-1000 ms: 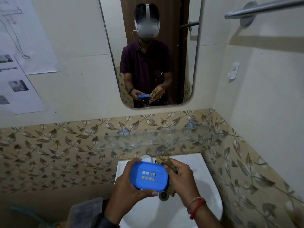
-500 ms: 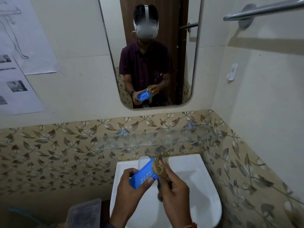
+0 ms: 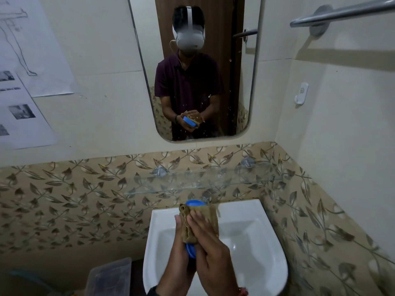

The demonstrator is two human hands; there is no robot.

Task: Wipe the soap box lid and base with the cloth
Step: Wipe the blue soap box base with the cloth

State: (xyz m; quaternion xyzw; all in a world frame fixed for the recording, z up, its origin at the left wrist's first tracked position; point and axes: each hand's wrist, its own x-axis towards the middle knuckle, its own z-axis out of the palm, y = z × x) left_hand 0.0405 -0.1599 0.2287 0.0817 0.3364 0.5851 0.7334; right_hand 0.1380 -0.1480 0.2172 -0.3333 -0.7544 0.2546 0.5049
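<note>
Over the bathroom sink (image 3: 256, 242), left hand (image 3: 179, 259) grips one soap box piece (image 3: 193, 203), right hand (image 3: 210, 251) presses cloth (image 3: 210, 212) flat against it; wiping looks unfinished.

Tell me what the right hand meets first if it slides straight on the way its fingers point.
The right hand lies flat on the cloth over the blue soap box piece. Going on, it would cross them, then probably reach the tap behind, though depth is unclear.
</note>
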